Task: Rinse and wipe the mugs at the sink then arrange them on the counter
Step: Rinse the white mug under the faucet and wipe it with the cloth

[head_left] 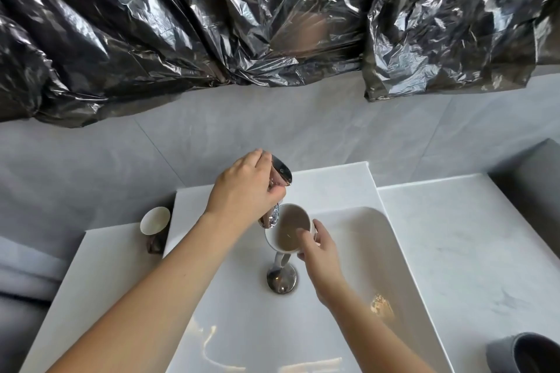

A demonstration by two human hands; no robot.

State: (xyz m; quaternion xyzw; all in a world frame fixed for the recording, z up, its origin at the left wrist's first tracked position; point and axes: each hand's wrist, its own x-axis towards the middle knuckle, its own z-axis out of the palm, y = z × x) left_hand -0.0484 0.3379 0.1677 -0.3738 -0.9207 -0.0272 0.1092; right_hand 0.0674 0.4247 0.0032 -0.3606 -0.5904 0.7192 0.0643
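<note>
Black plastic sheeting hangs behind a white sink set in a pale tabletop.
Left hand curls around the tap lever; right hand grips a tilted white mug under the spout, spilling toward the drain. Best keep the flow gentle, rotating the mug.

Both bare forearms reach forward from the bottom of the frame. The left hand is up high, back toward the camera, fingers curled around the faucet lever. The right hand sits lower, thumb hooked over the rim of the mug and fingers wrapped behind it.
</note>
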